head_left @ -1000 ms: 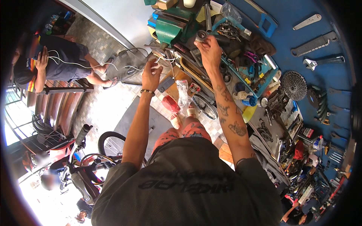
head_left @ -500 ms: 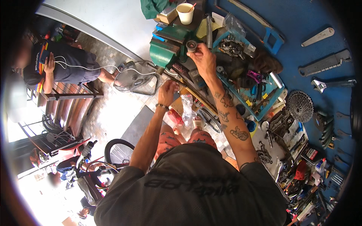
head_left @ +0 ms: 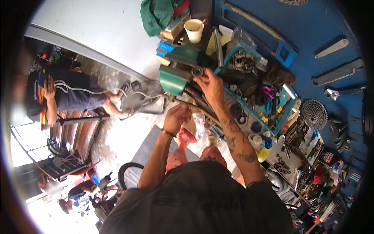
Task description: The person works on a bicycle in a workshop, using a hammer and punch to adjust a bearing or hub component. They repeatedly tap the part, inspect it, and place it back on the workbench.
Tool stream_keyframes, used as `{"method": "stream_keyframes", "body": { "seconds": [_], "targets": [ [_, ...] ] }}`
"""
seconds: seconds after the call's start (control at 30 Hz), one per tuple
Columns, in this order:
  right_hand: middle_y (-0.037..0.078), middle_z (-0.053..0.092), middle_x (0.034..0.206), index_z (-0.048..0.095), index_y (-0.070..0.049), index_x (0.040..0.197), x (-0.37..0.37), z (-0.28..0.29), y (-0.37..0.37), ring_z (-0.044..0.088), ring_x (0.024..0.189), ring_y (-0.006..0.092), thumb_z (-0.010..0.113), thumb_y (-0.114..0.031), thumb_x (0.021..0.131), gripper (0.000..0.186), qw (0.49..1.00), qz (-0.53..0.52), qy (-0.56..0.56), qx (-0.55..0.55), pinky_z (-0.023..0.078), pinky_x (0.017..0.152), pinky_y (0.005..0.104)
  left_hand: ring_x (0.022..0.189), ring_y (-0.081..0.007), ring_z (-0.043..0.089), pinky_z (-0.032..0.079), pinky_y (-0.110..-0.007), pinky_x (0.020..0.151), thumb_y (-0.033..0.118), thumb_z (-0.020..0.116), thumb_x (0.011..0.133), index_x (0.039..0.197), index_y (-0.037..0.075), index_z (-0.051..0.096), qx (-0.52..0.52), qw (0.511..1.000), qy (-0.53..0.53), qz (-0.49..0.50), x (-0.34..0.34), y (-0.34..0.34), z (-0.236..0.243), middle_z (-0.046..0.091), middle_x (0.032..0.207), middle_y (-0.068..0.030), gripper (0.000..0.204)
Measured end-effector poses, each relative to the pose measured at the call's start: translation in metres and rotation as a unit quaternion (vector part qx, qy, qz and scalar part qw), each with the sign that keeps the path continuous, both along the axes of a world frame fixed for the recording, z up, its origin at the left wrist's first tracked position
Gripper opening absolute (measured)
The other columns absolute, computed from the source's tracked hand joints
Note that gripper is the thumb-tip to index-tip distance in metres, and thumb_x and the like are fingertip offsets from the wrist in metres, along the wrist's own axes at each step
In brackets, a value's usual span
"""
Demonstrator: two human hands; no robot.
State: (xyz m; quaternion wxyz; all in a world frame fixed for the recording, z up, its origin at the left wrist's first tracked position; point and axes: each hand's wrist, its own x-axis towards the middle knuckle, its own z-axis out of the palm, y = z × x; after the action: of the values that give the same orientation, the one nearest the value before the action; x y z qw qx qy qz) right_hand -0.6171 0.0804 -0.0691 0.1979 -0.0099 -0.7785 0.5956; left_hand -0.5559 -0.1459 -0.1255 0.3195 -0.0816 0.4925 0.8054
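Since the earlier views, our right hand has carried the metal ring away from the metal tube and a little closer, as we look down, to the green vise. Our left hand has swung inward toward it, its fingers now curled where they stood apart a second ago. For the work in hand, we take this to mean that the ring stays under the right hand's control, with the left near but not on it.

The ring sits at the right hand's fingertips, at about 10 to 11 o'clock from the palm, pinched between thumb and fingers with its round face turned up to us. From the left hand it lies at 1 o'clock, clearly apart. The left fingers are folded in; whether they hold something small, we cannot tell.

From the ring, the vise's near green block is at 8 to 9 o'clock; we cannot tell whether ring and vise touch. The tube's lower end is at 2 o'clock, the paper cup at 12, and the blue tray of parts spreads from 2 to 4 o'clock.
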Motion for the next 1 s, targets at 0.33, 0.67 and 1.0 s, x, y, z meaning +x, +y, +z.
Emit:
{"method": "stream_keyframes", "body": {
  "seconds": [0.33,0.67,1.0],
  "targets": [
    [0.016,0.075,0.105,0.062,-0.001,0.113,0.006,0.002,-0.013,0.076,0.094,0.0303,0.079,-0.006,0.089,0.030,0.994,-0.039,-0.017,0.101,0.058,0.074,0.0391,0.081,-0.0139,0.069,0.053,-0.027,0.061,0.021,0.059,0.102,0.125,0.002,0.062,-0.195,0.973,0.100,-0.079,-0.034,-0.029,-0.006,0.069,0.093,-0.0043,0.030],
    [0.020,0.069,0.107,0.057,-0.002,0.127,0.008,-0.009,-0.028,0.069,0.097,0.0410,0.068,-0.004,0.094,0.035,0.985,-0.069,0.011,0.158,0.054,0.078,0.0477,0.073,-0.0096,0.057,0.047,-0.022,0.055,0.024,0.062,0.102,0.119,-0.001,0.064,0.508,0.821,-0.255,0.062,-0.030,-0.012,0.060,0.063,0.082,0.0012,0.030],
    [0.020,0.069,0.107,0.057,-0.003,0.130,0.010,-0.005,-0.043,0.068,0.096,0.0438,0.068,-0.006,0.093,0.039,0.967,-0.129,0.001,0.221,0.056,0.080,0.0487,0.072,-0.0108,0.055,0.048,-0.023,0.054,0.018,0.060,0.103,0.111,0.001,0.064,0.555,0.786,-0.258,0.087,-0.032,-0.002,0.061,0.060,0.081,0.0005,0.019]
  ]
}}
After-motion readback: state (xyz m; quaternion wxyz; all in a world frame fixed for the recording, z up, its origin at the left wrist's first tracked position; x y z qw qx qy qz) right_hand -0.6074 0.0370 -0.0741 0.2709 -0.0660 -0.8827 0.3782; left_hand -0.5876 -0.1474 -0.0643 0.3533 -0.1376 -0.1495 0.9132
